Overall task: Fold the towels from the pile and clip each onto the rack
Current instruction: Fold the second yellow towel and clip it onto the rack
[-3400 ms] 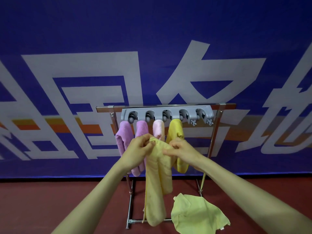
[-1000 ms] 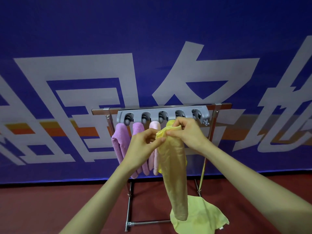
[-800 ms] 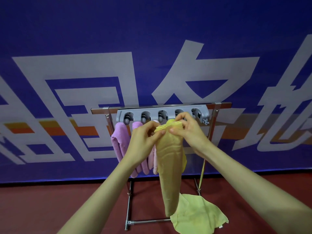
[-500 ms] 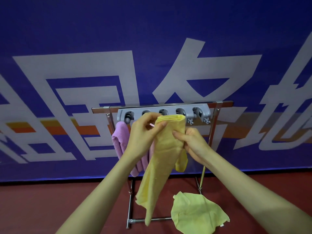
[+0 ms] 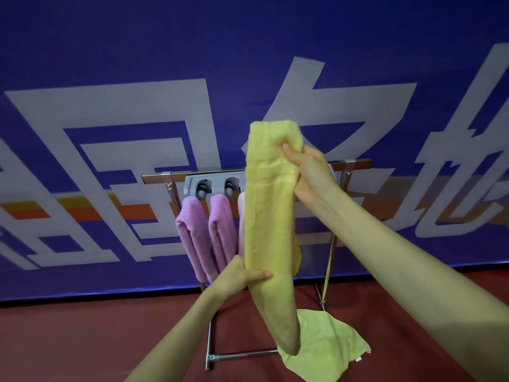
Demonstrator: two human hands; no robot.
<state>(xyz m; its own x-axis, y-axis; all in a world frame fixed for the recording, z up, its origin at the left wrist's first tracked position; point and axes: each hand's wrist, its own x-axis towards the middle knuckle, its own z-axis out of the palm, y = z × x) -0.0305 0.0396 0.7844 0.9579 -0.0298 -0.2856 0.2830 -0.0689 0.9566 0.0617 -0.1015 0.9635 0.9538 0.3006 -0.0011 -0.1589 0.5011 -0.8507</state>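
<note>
A long folded yellow towel (image 5: 268, 216) hangs upright in front of the rack (image 5: 176, 175). My right hand (image 5: 305, 166) grips it near the top, thumb on the front. My left hand (image 5: 239, 277) grips it lower down, about two thirds of the way along. Two purple towels (image 5: 192, 232) (image 5: 221, 230) hang from the grey clip bar (image 5: 192, 183). A pink towel (image 5: 241, 216) shows as a sliver behind the held towel. The bar's right half is hidden by the towel and my right hand.
One loose yellow towel (image 5: 327, 346) lies on the red floor by the rack's right leg (image 5: 329, 266). The rack's bottom crossbar (image 5: 242, 354) runs low at the front. A blue banner wall stands close behind the rack.
My right hand has raised the towel's top above the clip bar. My left hand has slid down from the top to the towel's lower part, pulling it straight.
</note>
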